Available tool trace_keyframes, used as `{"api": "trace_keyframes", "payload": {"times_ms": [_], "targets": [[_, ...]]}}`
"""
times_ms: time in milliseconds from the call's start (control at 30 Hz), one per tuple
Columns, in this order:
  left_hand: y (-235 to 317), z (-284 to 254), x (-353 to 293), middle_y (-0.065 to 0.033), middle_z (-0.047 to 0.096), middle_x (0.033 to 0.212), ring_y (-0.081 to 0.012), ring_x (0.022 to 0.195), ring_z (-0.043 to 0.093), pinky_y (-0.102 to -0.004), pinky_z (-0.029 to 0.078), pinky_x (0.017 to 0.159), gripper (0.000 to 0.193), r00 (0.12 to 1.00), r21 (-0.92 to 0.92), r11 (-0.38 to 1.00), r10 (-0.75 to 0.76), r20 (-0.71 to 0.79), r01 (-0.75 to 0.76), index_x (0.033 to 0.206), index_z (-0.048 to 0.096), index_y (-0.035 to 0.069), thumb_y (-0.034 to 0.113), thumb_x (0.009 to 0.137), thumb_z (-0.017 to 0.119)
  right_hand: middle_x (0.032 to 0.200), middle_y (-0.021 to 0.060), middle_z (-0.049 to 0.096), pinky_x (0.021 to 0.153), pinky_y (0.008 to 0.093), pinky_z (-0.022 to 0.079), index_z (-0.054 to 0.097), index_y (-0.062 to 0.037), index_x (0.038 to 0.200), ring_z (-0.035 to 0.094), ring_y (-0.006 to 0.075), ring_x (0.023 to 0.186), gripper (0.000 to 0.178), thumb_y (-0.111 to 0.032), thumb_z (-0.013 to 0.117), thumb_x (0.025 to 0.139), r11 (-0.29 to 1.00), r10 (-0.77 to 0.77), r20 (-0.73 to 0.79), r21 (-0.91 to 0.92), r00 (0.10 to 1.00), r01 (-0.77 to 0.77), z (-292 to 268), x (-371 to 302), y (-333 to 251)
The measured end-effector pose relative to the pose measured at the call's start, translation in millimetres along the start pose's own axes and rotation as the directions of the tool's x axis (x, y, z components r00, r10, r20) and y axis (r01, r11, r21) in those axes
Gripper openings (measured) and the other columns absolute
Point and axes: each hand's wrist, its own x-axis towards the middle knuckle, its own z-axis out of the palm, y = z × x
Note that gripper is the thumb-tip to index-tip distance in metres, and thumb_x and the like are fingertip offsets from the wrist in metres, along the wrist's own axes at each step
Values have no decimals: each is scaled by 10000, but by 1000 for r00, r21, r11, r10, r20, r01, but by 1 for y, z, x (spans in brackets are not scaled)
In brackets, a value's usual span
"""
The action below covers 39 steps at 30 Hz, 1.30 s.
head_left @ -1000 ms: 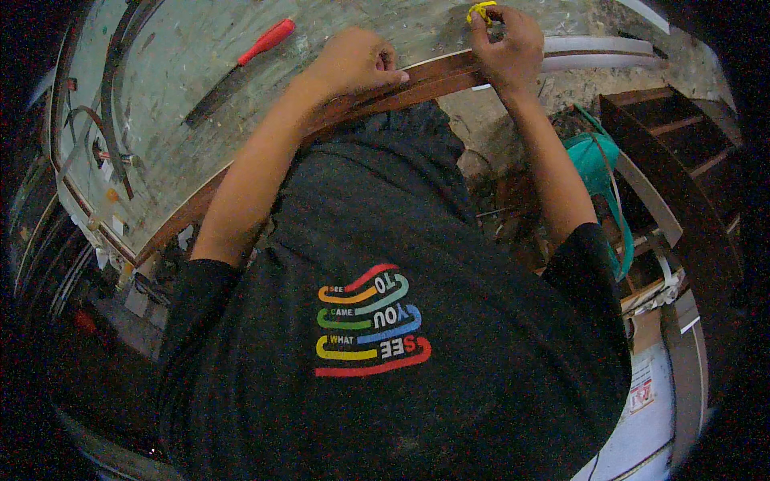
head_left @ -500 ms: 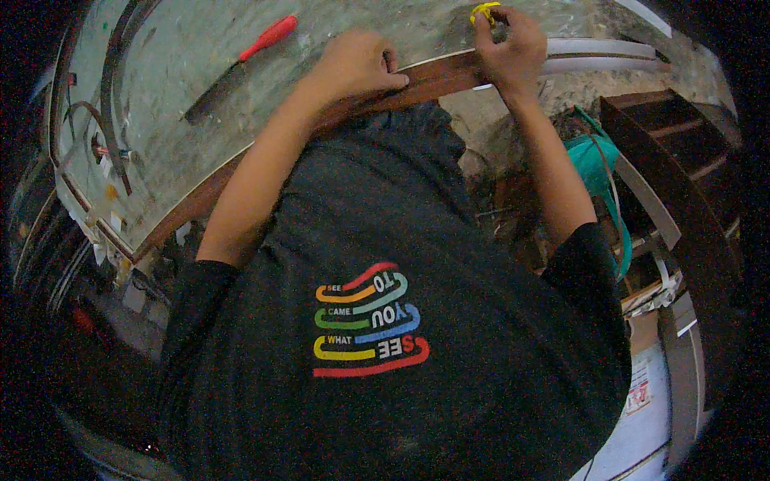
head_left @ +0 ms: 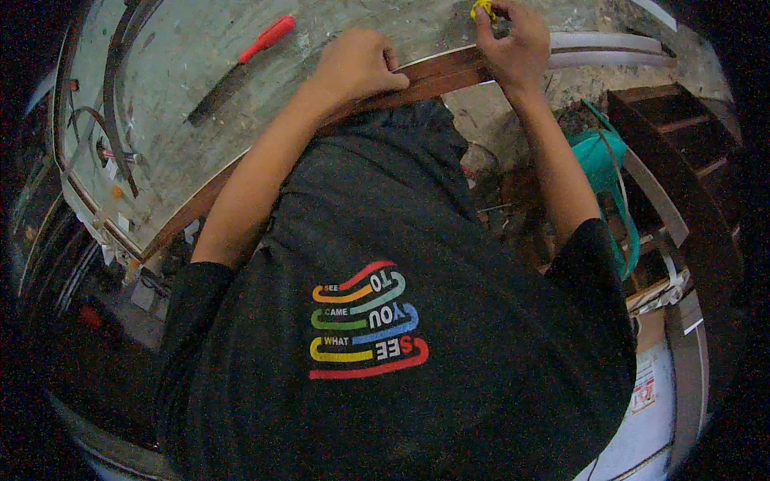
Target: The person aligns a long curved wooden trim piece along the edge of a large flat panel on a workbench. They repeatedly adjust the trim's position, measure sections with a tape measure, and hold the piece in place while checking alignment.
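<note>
My left hand (head_left: 361, 66) rests at the near edge of a grey-green worktop (head_left: 200, 48). Its fingers are curled in and the thumb lies along the brown edge strip (head_left: 441, 74); whatever they may grip is hidden. Farther right, my right hand (head_left: 517, 48) pinches a small, crumpled-looking yellow thing (head_left: 483, 10) between thumb and fingers, over the worktop. Its kind cannot be made out. Left of my left hand lies a tool with a red handle (head_left: 269, 38) and a long, dark, flat blade (head_left: 216, 96); neither hand touches it.
Dark curved strips (head_left: 117, 88) lie along the worktop's left side. Pale curved strips (head_left: 609, 52) extend right of my right hand. Below on the right are a teal bag-like thing (head_left: 597, 160) and a brown wooden frame with slats (head_left: 678, 124).
My hands stay nearly in place; the right one, with the yellow thing, has risen very slightly. The surroundings have shifted a little in the picture.
</note>
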Motion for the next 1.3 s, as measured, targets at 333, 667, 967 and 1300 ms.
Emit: {"api": "trace_keyframes", "payload": {"times_ms": [333,667,967,1300], "targets": [[6,0,2,-130,749,800,-333,786,731,-443,593,764,294,993,-38,994,-102,52,104,797,782,110,349,643,859,846,94,697,779,456,494,706,-110,922,670,321,820,249,-336,772,844,999,-27,-5,19,1000,27,-1,1,4],[1,-5,-4,-124,740,755,-294,720,727,-420,591,725,297,995,-252,964,-74,71,89,810,794,103,352,658,851,841,96,697,752,456,515,706,-108,934,674,323,794,259,-340,773,844,1000,13,28,9,1000,-13,-3,1,1],[7,1,0,-138,746,821,-336,821,727,-452,584,771,314,993,-15,994,-110,38,111,792,768,108,375,650,854,836,111,685,739,460,512,711,-112,943,661,332,808,269,-351,780,839,1000,13,21,22,1000,-14,-5,2,-1],[4,2,2,-132,744,802,-322,803,727,-440,589,779,270,996,-59,995,-80,50,83,788,779,108,327,640,837,853,107,695,737,452,522,711,-100,925,674,327,816,242,-313,791,842,1000,-1,12,25,1000,1,-9,3,-1]]}}
